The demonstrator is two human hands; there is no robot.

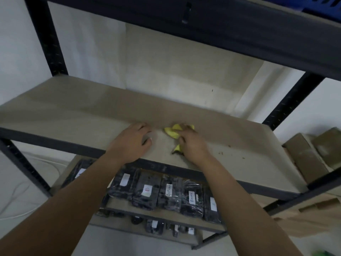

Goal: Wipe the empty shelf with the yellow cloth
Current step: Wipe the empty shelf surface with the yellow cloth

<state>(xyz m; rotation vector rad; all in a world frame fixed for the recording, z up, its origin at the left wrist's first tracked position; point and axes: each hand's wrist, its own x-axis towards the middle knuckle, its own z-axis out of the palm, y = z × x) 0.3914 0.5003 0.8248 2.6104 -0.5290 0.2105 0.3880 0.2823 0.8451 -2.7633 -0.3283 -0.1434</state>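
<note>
The empty shelf is a grey-beige board in a black metal rack, running across the middle of the head view. A crumpled yellow cloth lies on it near the front edge, right of centre. My right hand grips the cloth, fingers curled over it, and covers most of it. My left hand rests on the board just left of the cloth, its fingers bent downward and holding nothing. A few dark crumbs lie on the board right of my right hand.
A dark upper shelf hangs close above, with a blue crate on it. Below, several black wrapped packages with white labels fill the lower shelf. Brown cardboard boxes stand to the right. Black uprights frame the rack.
</note>
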